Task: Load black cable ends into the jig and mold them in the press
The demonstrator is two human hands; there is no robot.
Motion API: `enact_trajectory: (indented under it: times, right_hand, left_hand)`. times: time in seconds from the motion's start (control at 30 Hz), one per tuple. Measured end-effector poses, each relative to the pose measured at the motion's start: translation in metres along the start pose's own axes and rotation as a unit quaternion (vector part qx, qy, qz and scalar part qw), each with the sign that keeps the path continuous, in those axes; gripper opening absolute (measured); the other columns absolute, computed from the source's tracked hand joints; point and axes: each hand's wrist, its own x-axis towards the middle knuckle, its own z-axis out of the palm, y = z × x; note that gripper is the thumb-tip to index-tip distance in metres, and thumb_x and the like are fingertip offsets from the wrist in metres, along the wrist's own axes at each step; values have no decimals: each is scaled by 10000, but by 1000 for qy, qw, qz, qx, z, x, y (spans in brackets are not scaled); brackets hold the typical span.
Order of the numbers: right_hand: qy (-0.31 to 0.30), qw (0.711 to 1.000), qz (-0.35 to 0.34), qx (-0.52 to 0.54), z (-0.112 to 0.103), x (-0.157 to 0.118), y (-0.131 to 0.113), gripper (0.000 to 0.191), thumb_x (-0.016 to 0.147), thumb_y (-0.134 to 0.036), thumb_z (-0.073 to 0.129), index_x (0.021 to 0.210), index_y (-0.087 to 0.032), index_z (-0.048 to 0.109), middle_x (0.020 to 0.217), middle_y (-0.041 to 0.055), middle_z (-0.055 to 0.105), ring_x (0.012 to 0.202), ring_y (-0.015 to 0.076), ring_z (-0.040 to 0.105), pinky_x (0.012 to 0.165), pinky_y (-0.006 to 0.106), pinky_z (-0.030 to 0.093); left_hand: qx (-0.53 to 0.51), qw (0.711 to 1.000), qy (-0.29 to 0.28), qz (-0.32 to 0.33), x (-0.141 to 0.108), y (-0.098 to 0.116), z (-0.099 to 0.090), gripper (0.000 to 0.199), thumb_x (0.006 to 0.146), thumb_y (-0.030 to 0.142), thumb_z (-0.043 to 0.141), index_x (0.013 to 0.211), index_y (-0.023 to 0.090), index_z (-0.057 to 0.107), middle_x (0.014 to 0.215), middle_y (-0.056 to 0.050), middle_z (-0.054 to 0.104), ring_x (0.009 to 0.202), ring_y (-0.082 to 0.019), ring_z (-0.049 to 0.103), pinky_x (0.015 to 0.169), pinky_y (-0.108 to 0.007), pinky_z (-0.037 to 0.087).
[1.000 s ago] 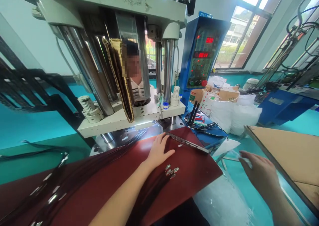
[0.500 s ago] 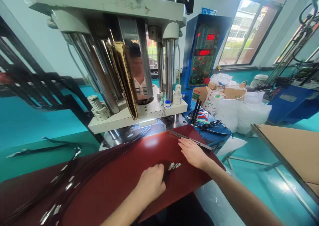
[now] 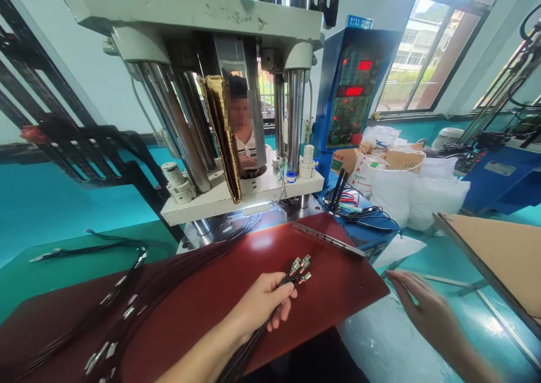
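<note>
My left hand [image 3: 267,299] is closed around a bundle of black cables [image 3: 244,356] above the front of the dark red table [image 3: 203,310]. Small metal plug connectors [image 3: 300,266] stick out past its thumb, pointing up and to the right. Off the table's right edge, over the floor, is my right hand [image 3: 426,311], slightly blurred. Its fingers are stretched out and nothing shows in them. A slim metal strip [image 3: 329,239] lies on the table's far right part, apart from both hands.
A press with steel columns [image 3: 297,121] stands behind the table, a folded cardboard piece [image 3: 224,141] on it. More cables [image 3: 186,279] with connectors lie at left. A blue control box [image 3: 359,90], white sacks [image 3: 391,186] and a brown-topped table [image 3: 494,248] are at right.
My left hand has raised the cable bundle, with the connectors now upright beyond its fingers. My right hand has left the metal strip and moved right, past the table's edge. The view has shifted slightly.
</note>
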Motion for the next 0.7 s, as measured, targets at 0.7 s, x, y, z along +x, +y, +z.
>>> enact_trajectory:
  times: [0.7]
  right_hand:
    - [-344, 758, -4, 553, 76, 94, -136, 484, 919, -387, 327, 1359, -190, 278, 1364, 103, 372, 1232, 165, 361, 991, 342, 349]
  left_hand:
    - [3, 999, 14, 32, 28, -14, 26, 331, 717, 456, 513, 711, 125, 511, 496, 21, 498, 377, -57, 399, 330, -161, 280]
